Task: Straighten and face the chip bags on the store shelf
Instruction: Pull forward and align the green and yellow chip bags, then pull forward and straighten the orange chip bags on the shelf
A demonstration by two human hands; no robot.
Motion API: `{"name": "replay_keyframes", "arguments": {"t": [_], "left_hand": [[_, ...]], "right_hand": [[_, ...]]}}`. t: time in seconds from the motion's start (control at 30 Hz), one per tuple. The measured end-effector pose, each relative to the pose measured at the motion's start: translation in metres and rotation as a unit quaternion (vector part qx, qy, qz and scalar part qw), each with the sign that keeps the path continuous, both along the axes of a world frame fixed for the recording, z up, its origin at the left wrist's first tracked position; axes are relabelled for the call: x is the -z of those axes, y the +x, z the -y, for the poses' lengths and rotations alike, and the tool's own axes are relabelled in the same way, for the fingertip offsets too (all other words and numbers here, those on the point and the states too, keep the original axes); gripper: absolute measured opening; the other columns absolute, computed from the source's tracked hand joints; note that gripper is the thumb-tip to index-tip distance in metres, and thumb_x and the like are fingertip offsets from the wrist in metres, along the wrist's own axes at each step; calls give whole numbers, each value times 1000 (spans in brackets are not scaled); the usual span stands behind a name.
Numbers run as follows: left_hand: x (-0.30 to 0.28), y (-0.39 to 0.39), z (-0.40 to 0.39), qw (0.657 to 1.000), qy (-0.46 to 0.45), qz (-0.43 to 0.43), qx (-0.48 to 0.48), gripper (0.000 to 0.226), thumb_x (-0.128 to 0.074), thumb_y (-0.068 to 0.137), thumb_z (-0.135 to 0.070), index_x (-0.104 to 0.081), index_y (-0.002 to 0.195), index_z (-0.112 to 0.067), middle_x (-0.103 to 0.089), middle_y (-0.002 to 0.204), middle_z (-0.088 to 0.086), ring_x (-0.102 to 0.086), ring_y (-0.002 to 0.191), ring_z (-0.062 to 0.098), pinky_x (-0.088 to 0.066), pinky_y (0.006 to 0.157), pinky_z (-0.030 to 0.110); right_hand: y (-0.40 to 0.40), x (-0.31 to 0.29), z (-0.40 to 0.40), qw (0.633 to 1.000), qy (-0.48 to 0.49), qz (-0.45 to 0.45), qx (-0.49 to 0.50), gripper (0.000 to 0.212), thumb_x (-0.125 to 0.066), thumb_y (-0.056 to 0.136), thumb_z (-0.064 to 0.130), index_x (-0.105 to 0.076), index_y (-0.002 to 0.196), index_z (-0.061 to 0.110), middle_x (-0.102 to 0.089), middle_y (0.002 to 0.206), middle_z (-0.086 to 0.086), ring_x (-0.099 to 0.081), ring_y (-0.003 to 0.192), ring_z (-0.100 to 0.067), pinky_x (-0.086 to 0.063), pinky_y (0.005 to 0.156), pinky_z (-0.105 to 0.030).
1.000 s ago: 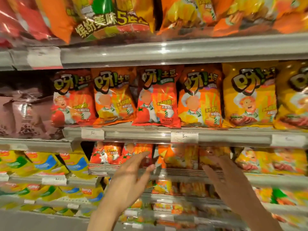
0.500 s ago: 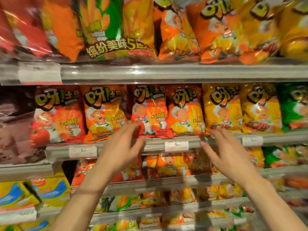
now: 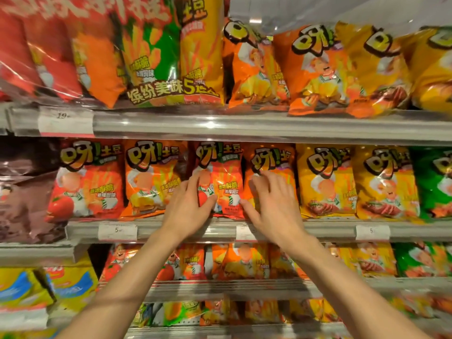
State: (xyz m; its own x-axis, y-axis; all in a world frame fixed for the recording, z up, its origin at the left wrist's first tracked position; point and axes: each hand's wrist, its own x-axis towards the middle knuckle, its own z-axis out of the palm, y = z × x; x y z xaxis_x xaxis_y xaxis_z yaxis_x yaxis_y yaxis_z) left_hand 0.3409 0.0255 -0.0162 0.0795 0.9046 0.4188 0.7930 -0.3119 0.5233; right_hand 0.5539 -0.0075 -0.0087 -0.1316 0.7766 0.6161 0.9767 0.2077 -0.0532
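A row of upright chip bags fills the middle shelf (image 3: 186, 229). My left hand (image 3: 187, 207) lies with straight fingers on the left part of a red-orange bag (image 3: 227, 184), thumb on its front. My right hand (image 3: 272, 204) rests on the neighbouring orange bag (image 3: 272, 156), and its thumb reaches to the red-orange bag's right edge. The red-orange bag stands slightly in front of its neighbours. Left of it stand another orange bag (image 3: 149, 177) and a red tomato bag (image 3: 90, 184). To the right are two yellow bags (image 3: 326, 182) and a green one (image 3: 433, 182).
Large multipacks and orange bags (image 3: 254, 69) crowd the upper shelf (image 3: 244, 126). Brown bags (image 3: 24, 199) sit at the left on a lower ledge. Smaller chip bags (image 3: 242, 263) fill the shelves beneath my forearms, and price tags (image 3: 117, 230) hang on the rails.
Both hands have risen from the lower shelves to the middle shelf and now touch the bags there. The view has tilted upward.
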Motion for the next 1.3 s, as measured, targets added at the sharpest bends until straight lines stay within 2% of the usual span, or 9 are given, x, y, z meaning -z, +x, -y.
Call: {"name": "replay_keyframes", "arguments": {"t": [0.3,0.53,0.63,0.73,0.83,0.9,1.03,1.17,1.3], "left_hand": [[-2,-10,-2,992,-11,123,35,86,-72,81,-59,-34,153,-28,-52,150,-3,-50,136,19,-45,110,45],[-13,-10,3,979,23,201,27,77,-71,86,-53,-42,151,-25,-51,150,-3,-47,138,16,-41,114,42],[-18,-9,4,977,18,212,33,71,-72,87,-49,-48,147,-21,-60,136,-2,-57,122,15,-48,104,36],[-22,-9,6,964,-11,258,66,57,-73,89,-39,-55,141,-23,-64,129,-3,-60,112,9,-49,93,21],[-25,-8,10,944,-55,308,106,52,-71,92,-33,-54,140,-24,-63,131,-6,-59,117,5,-45,87,6],[-25,-8,12,936,-72,320,127,51,-70,93,-35,-51,139,-28,-61,135,-7,-58,123,7,-47,94,11],[-21,-13,19,929,-79,328,155,46,-69,93,-34,-46,132,-40,-59,135,-7,-54,127,4,-48,103,24],[-19,-35,30,919,-59,359,154,51,-74,91,-28,-49,135,-39,-60,135,-11,-53,130,3,-47,105,23],[-19,-76,46,914,-31,386,122,52,-71,92,-22,-50,137,-38,-54,127,-31,-50,121,-20,-41,85,-3]], "right_hand": [[-37,-8,-22,985,-78,-147,-42,81,-56,92,58,-29,154,13,-53,144,-6,-47,134,-26,-39,111,-41],[-24,-20,-23,915,-151,-360,-103,77,-73,86,44,-38,150,21,-56,115,11,-57,106,-7,-47,89,-21],[-19,-22,-23,892,-138,-413,-120,67,-76,85,40,-49,142,19,-60,111,14,-59,103,-2,-50,85,-16],[-17,-26,-18,884,-122,-435,-120,57,-76,85,38,-53,136,24,-63,112,11,-58,101,1,-45,72,-3],[-19,-23,-10,879,-92,-454,-111,56,-77,83,41,-57,133,25,-66,113,6,-62,103,-7,-49,77,-12],[-22,-18,-1,879,-70,-461,-104,57,-78,82,44,-58,133,28,-66,114,4,-63,101,-9,-54,82,-23],[-32,-14,24,867,-49,-483,-113,52,-77,83,39,-59,130,28,-65,106,4,-63,84,8,-53,67,-13],[-49,-16,37,855,-70,-492,-147,47,-78,82,35,-60,125,31,-64,94,-9,-65,71,-9,-57,61,-27],[-73,-18,27,860,-84,-466,-189,44,-64,88,43,-58,129,26,-66,106,6,-63,88,5,-48,75,-11]]}}
